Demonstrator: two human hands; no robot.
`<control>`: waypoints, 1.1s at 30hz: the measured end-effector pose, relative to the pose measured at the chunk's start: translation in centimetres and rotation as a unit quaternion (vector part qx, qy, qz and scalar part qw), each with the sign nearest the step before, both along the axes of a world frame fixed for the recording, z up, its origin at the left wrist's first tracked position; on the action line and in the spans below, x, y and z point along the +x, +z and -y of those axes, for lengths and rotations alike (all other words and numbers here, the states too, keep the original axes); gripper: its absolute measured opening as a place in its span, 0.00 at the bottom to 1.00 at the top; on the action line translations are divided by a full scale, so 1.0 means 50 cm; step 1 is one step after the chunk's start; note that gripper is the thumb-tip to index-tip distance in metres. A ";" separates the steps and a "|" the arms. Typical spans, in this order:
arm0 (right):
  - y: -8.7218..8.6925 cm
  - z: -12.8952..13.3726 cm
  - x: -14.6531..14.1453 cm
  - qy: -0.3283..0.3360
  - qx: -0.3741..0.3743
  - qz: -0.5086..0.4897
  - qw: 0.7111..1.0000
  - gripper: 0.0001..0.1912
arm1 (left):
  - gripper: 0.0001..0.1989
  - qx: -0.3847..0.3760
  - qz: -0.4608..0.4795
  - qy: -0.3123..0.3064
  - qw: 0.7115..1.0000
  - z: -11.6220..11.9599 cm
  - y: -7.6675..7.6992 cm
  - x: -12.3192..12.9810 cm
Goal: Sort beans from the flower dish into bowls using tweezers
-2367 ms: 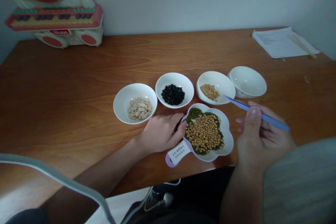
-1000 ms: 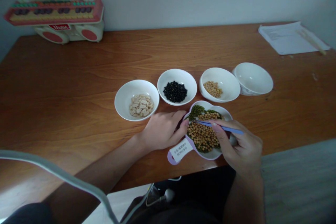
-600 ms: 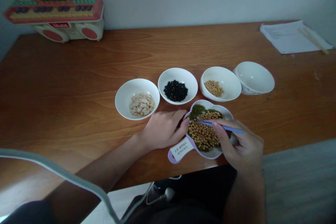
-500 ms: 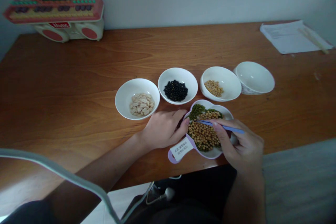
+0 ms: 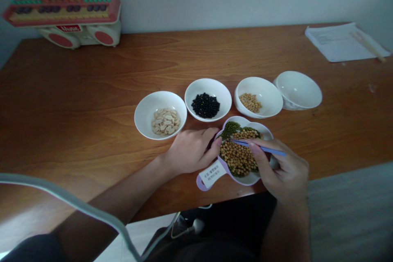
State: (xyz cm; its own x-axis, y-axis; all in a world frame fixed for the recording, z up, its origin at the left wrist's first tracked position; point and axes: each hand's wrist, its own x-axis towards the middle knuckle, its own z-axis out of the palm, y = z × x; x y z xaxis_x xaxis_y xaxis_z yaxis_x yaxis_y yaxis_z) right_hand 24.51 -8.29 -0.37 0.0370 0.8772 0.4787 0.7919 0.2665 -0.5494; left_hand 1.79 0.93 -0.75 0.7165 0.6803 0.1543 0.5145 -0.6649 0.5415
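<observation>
My right grip [image 5: 270,159] pinches blue tweezers [image 5: 258,143] over a flower-shaped dish [image 5: 264,132] of soybeans and mung beans [image 5: 238,155]; my left grip [image 5: 192,151] curls at its rim, hold unclear. Behind, 3 white bowls [image 5: 202,86] hold peanuts [image 5: 165,122], black beans [image 5: 205,105] and soybeans [image 5: 250,102].

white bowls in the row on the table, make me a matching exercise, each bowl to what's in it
Bowls:
1. leftmost white bowl
2. second white bowl
3. third white bowl
4. rightmost white bowl

Contents:
A. small black beans
B. nothing that shows
C. pale peanut halves
D. round yellow beans

Pairs: 1-C, 2-A, 3-D, 4-B
</observation>
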 end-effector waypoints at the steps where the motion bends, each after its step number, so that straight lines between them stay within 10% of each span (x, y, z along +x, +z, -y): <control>1: -0.001 0.000 0.000 0.000 0.002 -0.002 1.000 0.10 | 0.17 -0.004 -0.002 -0.001 1.000 0.000 0.001 0.000; 11: 0.003 0.000 -0.004 -0.028 0.042 -0.020 0.999 0.11 | 0.17 -0.008 -0.002 -0.001 1.000 0.002 0.001 0.000; 19: 0.014 -0.059 -0.007 -0.314 0.188 -0.155 0.918 0.14 | 0.17 -0.006 0.008 -0.006 1.000 0.001 0.006 -0.002; 33: -0.025 -0.028 0.011 -0.321 0.121 -0.304 0.889 0.20 | 0.17 0.000 0.011 -0.004 1.000 0.002 0.008 -0.001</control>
